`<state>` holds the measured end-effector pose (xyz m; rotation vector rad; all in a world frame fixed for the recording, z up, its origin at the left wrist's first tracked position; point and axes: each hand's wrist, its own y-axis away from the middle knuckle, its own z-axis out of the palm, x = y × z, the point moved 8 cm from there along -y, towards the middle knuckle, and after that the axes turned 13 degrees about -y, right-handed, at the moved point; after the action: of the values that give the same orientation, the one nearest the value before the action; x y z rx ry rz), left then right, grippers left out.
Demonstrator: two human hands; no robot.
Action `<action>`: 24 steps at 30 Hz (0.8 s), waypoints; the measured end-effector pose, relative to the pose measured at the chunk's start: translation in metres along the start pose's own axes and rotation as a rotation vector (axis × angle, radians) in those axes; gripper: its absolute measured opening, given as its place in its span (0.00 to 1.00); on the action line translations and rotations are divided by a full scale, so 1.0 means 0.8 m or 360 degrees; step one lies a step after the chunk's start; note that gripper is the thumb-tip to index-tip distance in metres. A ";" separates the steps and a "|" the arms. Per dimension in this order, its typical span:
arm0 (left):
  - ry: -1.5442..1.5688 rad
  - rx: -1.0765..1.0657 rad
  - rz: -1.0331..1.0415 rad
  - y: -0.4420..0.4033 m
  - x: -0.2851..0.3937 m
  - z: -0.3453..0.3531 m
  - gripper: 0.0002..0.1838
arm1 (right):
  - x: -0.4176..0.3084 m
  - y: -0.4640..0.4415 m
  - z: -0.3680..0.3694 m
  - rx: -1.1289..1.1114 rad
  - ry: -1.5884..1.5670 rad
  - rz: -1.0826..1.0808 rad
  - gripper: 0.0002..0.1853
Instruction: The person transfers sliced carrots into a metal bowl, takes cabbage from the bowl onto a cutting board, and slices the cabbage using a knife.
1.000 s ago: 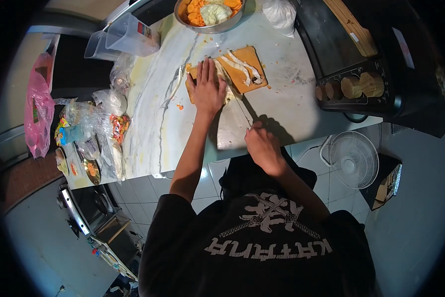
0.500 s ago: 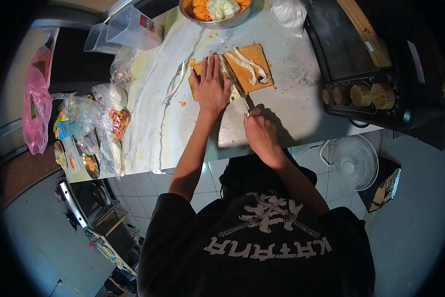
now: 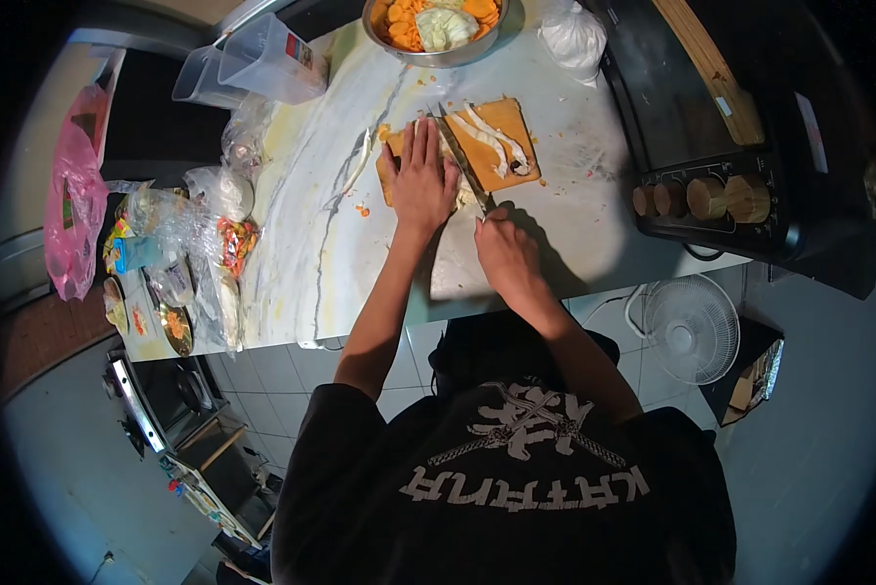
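Observation:
On the marble counter, an orange cutting board (image 3: 516, 112) lies in front of me. My left hand (image 3: 421, 190) rests flat on its left half, fingers stretched forward, over a pale piece of food that is mostly hidden. Closed around the handle of a kitchen knife (image 3: 465, 164) is my right hand (image 3: 506, 253), near the board's front edge. The blade runs forward beside my left fingers, its tip at the board's far edge. Long white strips (image 3: 485, 132) with a dark end lie on the board's right half. Pale bits (image 3: 464, 195) sit by the blade.
A metal bowl (image 3: 436, 57) with sliced carrots and pale cabbage stands at the back. Clear plastic containers (image 3: 272, 63) and plastic bags (image 3: 179, 219) are left. A white bag (image 3: 572, 44) and black oven (image 3: 701, 175) stand right; a fan (image 3: 692, 331) is below.
The knife has slid slightly forward along the board, with my right hand following. My left hand stays flat in place. The whole view has shifted a little.

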<state>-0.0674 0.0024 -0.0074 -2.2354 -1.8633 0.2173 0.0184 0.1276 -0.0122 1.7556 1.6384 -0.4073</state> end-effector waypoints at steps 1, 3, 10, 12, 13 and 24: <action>0.0020 0.0005 -0.0010 -0.001 -0.001 0.001 0.34 | -0.002 -0.001 -0.002 0.0013 -0.0014 -0.0015 0.17; 0.0041 0.0023 -0.0031 0.000 -0.001 0.002 0.35 | -0.004 0.000 -0.004 0.0029 -0.0020 -0.0045 0.17; 0.0041 0.0063 -0.0010 0.000 -0.001 -0.001 0.34 | -0.004 -0.005 -0.006 0.0070 -0.0025 -0.0058 0.18; 0.0058 0.0081 -0.0026 0.001 0.000 -0.001 0.34 | -0.005 -0.008 -0.007 0.0067 -0.0014 -0.0058 0.18; 0.0049 0.0067 -0.0027 0.000 0.000 -0.001 0.34 | -0.005 -0.011 -0.006 0.0066 -0.0021 -0.0051 0.18; 0.0009 -0.0011 -0.0019 -0.001 -0.002 0.002 0.34 | -0.023 -0.026 -0.005 0.0013 -0.0047 -0.0105 0.17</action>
<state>-0.0687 0.0012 -0.0084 -2.2266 -1.8764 0.2026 -0.0055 0.1158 -0.0032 1.6970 1.6794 -0.4688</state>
